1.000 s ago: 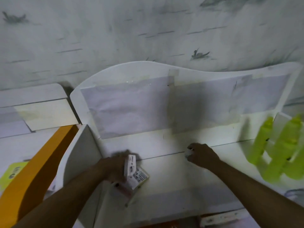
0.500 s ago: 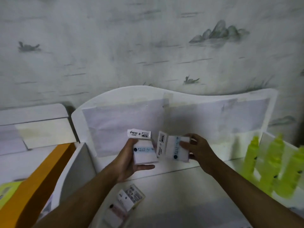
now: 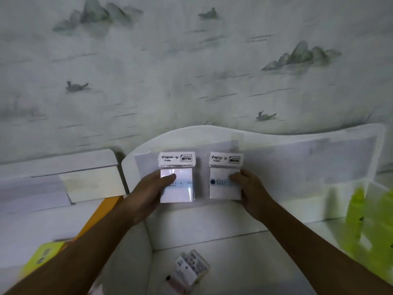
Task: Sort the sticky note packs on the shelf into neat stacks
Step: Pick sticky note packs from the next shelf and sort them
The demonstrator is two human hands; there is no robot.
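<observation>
So right now both hands are up in front of the shelf's back panel (image 3: 276, 150), each with one sticky note pack. The left hand (image 3: 146, 192) grips the left pack (image 3: 177, 177) by its left edge, thumb lying across the front. The right hand (image 3: 251, 190) pinches the right pack (image 3: 225, 176) at its right edge, thumb on the front too. Both packs are upright, header cards on top, long axis vertical, faces toward the camera, side by side with a small gap between them (so not touching).

The bit that matters for the next move: the other packs (image 3: 190, 271) are lying flat on the shelf floor (image 3: 244, 262), below and a little left of centre, tilted diagonally rather than square to the back panel. They're well apart from the two held ones, roughly between the forearms, maybe slightly nearer the left arm.

My guess is the held pair match, so they'd go together face to face and come down as one stack. The green bottles (image 3: 365, 220) on the right are blurry, can't say much about them.
</observation>
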